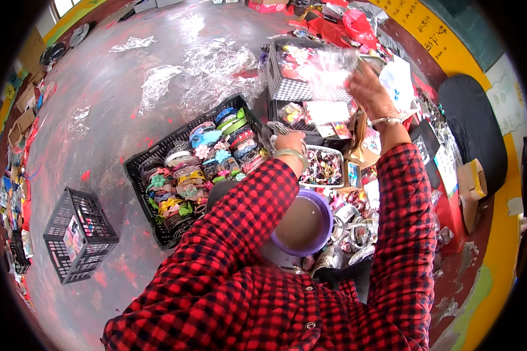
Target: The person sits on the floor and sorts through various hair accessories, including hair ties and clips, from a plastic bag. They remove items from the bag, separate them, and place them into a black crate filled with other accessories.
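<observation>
My left hand point(291, 141), a bangle at its wrist, is closed on a bundle of thin dark bands point(271, 133) at the right edge of a black crate point(136, 175). Rows of colourful headbands point(208, 153), many with fabric flowers, fill that crate. Farther off and to the right, my right hand point(371, 93) is raised and blurred by motion. A clear plastic bag point(332, 71) is in its grip, hanging over a checked grey basket point(288, 89) of colourful pieces. The bag is smeared, and whether anything is inside cannot be made out.
A purple bucket point(328, 228) of murky content stands close to my body. Beside it are a white tray of small ornaments point(324, 167) and shiny wrapped pieces point(357, 231). An upright black crate point(81, 235) stands at left. Plastic sheets point(216, 70) litter the floor; a black chair back point(473, 126) is at right.
</observation>
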The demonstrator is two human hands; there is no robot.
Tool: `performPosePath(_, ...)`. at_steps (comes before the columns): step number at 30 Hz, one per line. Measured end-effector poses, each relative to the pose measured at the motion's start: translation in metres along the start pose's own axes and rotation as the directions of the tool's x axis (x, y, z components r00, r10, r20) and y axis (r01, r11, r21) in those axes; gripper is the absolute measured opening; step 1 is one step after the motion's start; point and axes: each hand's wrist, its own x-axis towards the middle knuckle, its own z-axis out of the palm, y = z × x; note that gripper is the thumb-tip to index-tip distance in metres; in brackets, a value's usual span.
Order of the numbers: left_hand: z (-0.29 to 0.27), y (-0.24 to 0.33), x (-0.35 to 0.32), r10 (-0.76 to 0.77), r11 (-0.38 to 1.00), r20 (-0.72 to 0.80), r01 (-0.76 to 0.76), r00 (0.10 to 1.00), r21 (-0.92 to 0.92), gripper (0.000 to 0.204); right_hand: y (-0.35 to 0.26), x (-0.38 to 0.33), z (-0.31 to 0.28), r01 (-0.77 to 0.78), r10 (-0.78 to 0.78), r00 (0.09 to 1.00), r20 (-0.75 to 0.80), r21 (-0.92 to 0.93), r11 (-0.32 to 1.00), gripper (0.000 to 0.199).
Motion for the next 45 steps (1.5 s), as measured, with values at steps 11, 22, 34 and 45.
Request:
performPosePath(11, 0.036, -0.012, -0.047, -0.183, 0.966, 0.583, 0.254, 0.792, -0.042, 0.006, 0.028, -0.13, -0.041, -0.256, 0.249, 0.967, -0.06, -0.288, 0.923, 0.026)
performPosePath(22, 0.05, 0.015, -0.124, -0.46, 0.779, 0.878, 0.535, 0.13, 0.329, 0.023, 0.082, -0.26, -0.094, -0.105, 0.086, 0.993, -0.081, -0.265, 0.959, 0.05)
performPosePath(34, 0.095, -0.039, -0.146, -0.505, 0.766, 0.791, 0.601, 0.344, 0.228, 0.029, 0.105, -0.27, -0.108, -0.304, 0.336, 0.937, -0.094, 0.255, 0.918, 0.02)
performPosePath(45, 0.1, -0.036, -0.148, -0.424, 0.856, 0.855, 0.442, 0.299, 0.269, 0.013, 0.118, -0.27, -0.13, -0.073, 0.066, 0.954, -0.293, -0.012, 0.997, 0.015)
